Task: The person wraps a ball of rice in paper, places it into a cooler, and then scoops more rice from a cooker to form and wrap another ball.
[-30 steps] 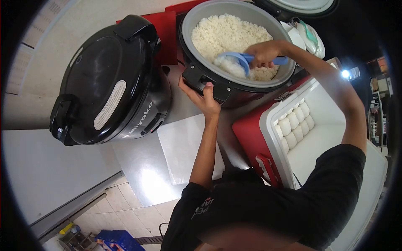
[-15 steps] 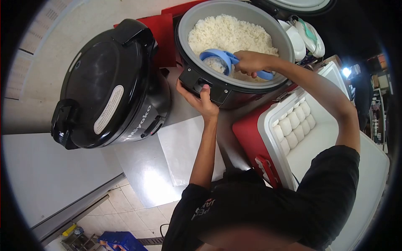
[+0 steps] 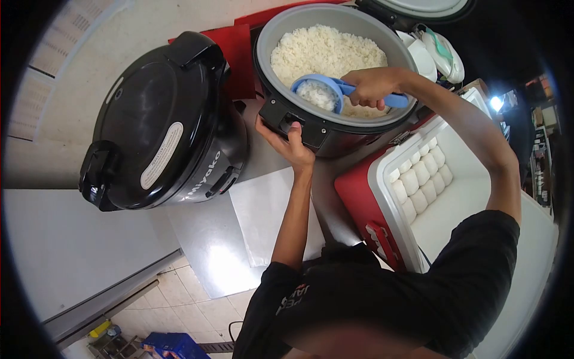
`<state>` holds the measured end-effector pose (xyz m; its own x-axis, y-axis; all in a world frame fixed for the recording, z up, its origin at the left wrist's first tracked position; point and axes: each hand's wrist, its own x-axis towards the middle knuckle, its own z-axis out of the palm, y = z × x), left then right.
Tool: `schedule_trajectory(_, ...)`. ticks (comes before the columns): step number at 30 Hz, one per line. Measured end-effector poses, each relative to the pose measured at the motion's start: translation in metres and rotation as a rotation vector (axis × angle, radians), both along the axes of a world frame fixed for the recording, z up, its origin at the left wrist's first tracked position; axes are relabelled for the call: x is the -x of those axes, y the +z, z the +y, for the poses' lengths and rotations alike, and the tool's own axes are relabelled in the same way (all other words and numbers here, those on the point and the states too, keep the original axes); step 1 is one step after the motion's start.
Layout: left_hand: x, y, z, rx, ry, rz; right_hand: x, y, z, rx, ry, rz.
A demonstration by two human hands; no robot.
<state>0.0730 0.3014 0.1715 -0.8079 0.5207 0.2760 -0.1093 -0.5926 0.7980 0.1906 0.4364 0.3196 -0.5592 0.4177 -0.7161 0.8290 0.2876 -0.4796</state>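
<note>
My right hand [image 3: 375, 87] grips the handle of a blue scoop [image 3: 342, 90]. The round cup holds white rice and faces up near the front wall of the open rice cooker [image 3: 412, 63]. A large mound of cooked rice [image 3: 329, 51] fills the pot behind the scoop. At the front of the cooker, my left hand [image 3: 291, 145] holds the black latch block, thumb on top and fingers underneath.
A closed black Miyako rice cooker [image 3: 149, 119] stands to the left. White paper sheets [image 3: 272, 221] lie on the metal table. To the right, an open red cooler [image 3: 365, 203] contains several white wrapped bundles [image 3: 424, 176]. A blue crate [image 3: 173, 346] sits on the floor.
The scoop has moved slightly right and toward me, its cup now tilted up and showing more rice. My left hand stays on the latch block.
</note>
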Motion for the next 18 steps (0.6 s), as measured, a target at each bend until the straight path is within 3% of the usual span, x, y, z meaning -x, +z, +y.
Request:
schedule_trajectory(2,0.001,0.001,-0.001,0.020,0.003,-0.005,-0.006,0.001,0.012,0.072,-0.030,0.021)
schedule_trajectory(4,0.001,0.000,-0.006,0.047,0.001,-0.014,-0.014,-0.007,0.029,0.403,-0.120,0.052)
schedule_trajectory(5,0.002,-0.002,-0.004,0.052,0.002,0.023,-0.016,-0.010,0.033,0.392,-0.123,0.053)
schedule_trajectory(7,0.002,-0.003,-0.003,0.058,0.005,0.062,-0.015,-0.014,0.035,0.580,-0.417,0.175)
schedule_trajectory(11,0.002,-0.004,-0.004,0.063,0.011,0.074,0.008,-0.053,0.056,0.412,-0.557,0.351)
schedule_trajectory(14,0.002,-0.007,-0.002,0.062,0.017,0.074,0.033,-0.071,0.057,0.266,-0.480,0.447)
schedule_trajectory(18,0.003,-0.008,-0.002,0.053,0.013,0.078,0.059,-0.061,0.031,-0.002,-0.455,0.349)
